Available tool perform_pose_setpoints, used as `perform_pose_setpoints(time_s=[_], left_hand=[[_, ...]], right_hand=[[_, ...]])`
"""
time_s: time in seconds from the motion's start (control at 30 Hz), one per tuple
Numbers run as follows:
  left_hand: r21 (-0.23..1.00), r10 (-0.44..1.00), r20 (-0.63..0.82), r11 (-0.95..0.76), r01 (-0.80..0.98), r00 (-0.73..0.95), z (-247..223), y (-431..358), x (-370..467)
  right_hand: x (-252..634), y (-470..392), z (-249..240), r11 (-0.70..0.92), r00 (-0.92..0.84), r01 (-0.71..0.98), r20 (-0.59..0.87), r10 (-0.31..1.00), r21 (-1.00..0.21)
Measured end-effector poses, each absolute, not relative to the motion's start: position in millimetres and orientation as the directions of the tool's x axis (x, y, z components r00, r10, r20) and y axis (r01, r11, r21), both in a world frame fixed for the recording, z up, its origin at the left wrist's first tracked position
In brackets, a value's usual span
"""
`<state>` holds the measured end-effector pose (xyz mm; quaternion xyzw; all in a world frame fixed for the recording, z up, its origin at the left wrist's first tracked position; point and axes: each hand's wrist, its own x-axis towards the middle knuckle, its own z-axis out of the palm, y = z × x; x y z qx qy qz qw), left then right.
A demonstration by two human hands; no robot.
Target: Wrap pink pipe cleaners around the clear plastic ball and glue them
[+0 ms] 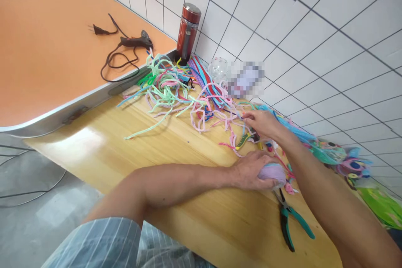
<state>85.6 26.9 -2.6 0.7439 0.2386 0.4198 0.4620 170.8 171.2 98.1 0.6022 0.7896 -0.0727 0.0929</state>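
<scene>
While left hand [249, 171] clasps lilac ball [274, 173], nearly closed right hand [263, 123] lies nearer pipe cleaners [208, 82] beyond ball; its hold unclear.

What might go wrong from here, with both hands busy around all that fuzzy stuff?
The right hand is at the edge of a tangled heap of pastel fuzzy strands; pulling one could drag others along.

The pliers with teal-and-black handles lie with jaws apart, close to the lilac fuzzy ball in the left hand, so they might snag it.

The tall red metallic flask stands beside the heap; a hard tug could perhaps tip it.
</scene>
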Motion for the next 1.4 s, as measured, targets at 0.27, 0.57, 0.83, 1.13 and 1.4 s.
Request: perform_pose_setpoints(time_s=[0.27, 0.57, 0.83, 1.13, 1.4], left_hand=[[0.893, 0.754, 0.408, -0.447, -0.054, 0.515, -5.4, 26.1, 88.7], [0.901, 0.750, 0.371, -0.432, -0.018, 0.548, -0.8, 26.2, 84.5], [0.867, 0.712, 0.420, -0.498, -0.016, 0.563, -11.4, 31.6, 86.5], [0.825, 0.689, 0.524, -0.556, -0.098, 0.501, -23.9, 33.4, 88.6], [0.799, 0.669, 0.564, -0.591, -0.113, 0.485, -26.1, 34.3, 85.4]], right_hand=[[159.9, 177.0, 89.3, 0.285, -0.184, 0.919, -0.341, 0.922, 0.273], [181.4, 161.4, 173.5, 0.060, -0.055, 0.960, -0.027, 0.998, 0.273], [266.4, 114.9, 189.1, -0.118, 0.290, 0.908, 0.399, 0.870, -0.402], [332.1, 33.7, 118.7, -0.162, 0.339, 0.768, 0.179, 0.923, -0.620], [355.0, -21.1, 78.9, -0.008, 0.136, 0.927, 0.317, 0.939, -0.375]])
